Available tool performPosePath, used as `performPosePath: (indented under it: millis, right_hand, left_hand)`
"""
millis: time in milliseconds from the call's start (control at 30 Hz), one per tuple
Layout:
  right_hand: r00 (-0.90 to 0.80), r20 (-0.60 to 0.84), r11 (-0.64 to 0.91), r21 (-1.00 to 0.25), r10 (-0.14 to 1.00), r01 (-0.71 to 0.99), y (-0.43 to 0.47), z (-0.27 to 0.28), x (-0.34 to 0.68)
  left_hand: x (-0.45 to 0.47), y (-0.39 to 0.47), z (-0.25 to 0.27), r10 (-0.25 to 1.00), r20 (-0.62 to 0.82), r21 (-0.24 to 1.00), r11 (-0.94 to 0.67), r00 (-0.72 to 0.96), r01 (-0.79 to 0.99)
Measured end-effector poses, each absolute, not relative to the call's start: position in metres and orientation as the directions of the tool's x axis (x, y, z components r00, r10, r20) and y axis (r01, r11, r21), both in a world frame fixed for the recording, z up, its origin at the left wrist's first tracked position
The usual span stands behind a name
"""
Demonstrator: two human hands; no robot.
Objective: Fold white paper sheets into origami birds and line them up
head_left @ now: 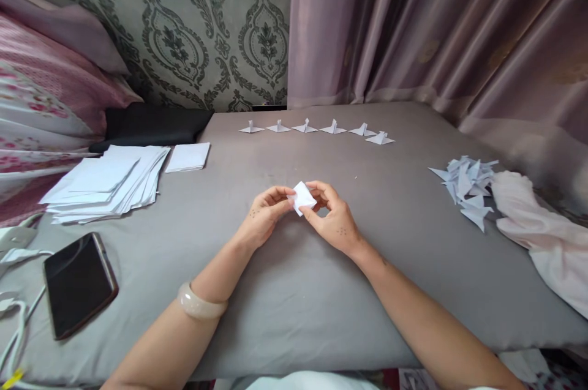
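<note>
Between my two hands, over the middle of the grey-covered table, is a small folded piece of white paper (304, 196), roughly diamond-shaped. My left hand (267, 211) pinches its left corner between thumb and fingers. On the other side, my right hand (331, 212) grips the right edge, thumb in front and fingers behind. Part of the paper's back is hidden by my fingers. Along the far side of the table stands a row of several folded paper figures (305, 126) with upright points and flat, spread wings.
Loose white paper sheets (110, 185) lie stacked at left, beside a smaller paper stack (188, 157) and a black folded item (154, 127). A phone (80, 285) and white cables (21, 329) are nearer. At right, folded paper pieces (466, 179) are heaped against pale cloth (537, 228).
</note>
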State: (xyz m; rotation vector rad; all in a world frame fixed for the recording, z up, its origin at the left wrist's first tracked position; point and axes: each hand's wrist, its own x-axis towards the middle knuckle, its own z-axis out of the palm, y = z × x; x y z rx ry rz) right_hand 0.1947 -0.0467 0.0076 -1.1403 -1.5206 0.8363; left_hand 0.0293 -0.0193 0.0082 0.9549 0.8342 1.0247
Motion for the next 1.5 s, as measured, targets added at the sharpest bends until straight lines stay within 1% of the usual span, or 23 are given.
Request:
performPosePath:
  millis: [100, 200, 267, 400, 600, 700, 867, 1100, 1167, 1267, 1333, 1400, 1500]
  right_hand:
    - [-0.058, 0.318, 0.323, -0.923, 0.946, 0.207, -0.049, 0.01, 0.193]
    - [-0.072, 0.268, 0.276, -0.949, 0.961, 0.154, -0.048, 0.01, 0.193]
    - [-0.077, 0.232, 0.24, -0.964, 0.97, 0.114, -0.046, 0.01, 0.193]
    - [-0.094, 0.195, 0.2, -0.979, 0.976, 0.044, -0.044, 0.011, 0.193]
    - [-0.121, 0.166, 0.161, -0.985, 0.979, -0.055, -0.042, 0.012, 0.195]
    - [-0.13, 0.16, 0.154, -0.986, 0.978, -0.061, -0.041, 0.011, 0.196]
    - [-0.126, 0.18, 0.185, -0.982, 0.976, 0.027, -0.041, 0.011, 0.197]
    - [-0.131, 0.148, 0.157, -0.986, 0.98, 0.061, -0.042, 0.012, 0.198]
    - [-0.104, 0.144, 0.152, -0.985, 0.984, 0.08, -0.041, 0.009, 0.198]
    - [-0.023, 0.159, 0.161, -0.977, 0.987, 0.141, -0.038, 0.002, 0.198]
    - [0.026, 0.191, 0.181, -0.959, 0.981, 0.218, -0.037, -0.002, 0.199]
    - [0.032, 0.26, 0.233, -0.906, 0.965, 0.354, -0.038, -0.003, 0.201]
    - [-0.071, 0.366, 0.334, -0.733, 0.928, 0.593, -0.043, 0.0, 0.202]
  left_hand:
    - [0.029, -0.018, 0.01, 0.909, -0.225, 0.834, 0.365, 0.351, -0.413]
    - [0.03, -0.017, 0.012, 0.858, -0.317, 0.749, 0.488, 0.403, -0.448]
    - [0.03, -0.017, 0.013, 0.831, -0.347, 0.71, 0.536, 0.435, -0.456]
    - [0.032, -0.017, 0.013, 0.802, -0.361, 0.662, 0.58, 0.477, -0.474]
    - [0.031, -0.017, 0.014, 0.778, -0.344, 0.639, 0.604, 0.526, -0.476]
    - [0.03, -0.017, 0.014, 0.777, -0.331, 0.621, 0.607, 0.536, -0.496]
    - [0.032, -0.017, 0.015, 0.825, -0.319, 0.665, 0.546, 0.467, -0.509]
    - [0.033, -0.018, 0.015, 0.842, -0.324, 0.712, 0.517, 0.43, -0.476]
    - [0.033, -0.019, 0.014, 0.865, -0.3, 0.764, 0.47, 0.402, -0.442]
    - [0.035, -0.022, 0.014, 0.926, -0.186, 0.903, 0.292, 0.329, -0.314]
    - [0.037, -0.025, 0.014, 0.949, -0.106, 0.958, 0.177, 0.296, -0.224]
    - [0.038, -0.027, 0.015, 0.962, -0.072, 0.975, 0.123, 0.264, -0.183]
    - [0.04, -0.029, 0.014, 0.97, -0.059, 0.984, 0.096, 0.237, -0.148]
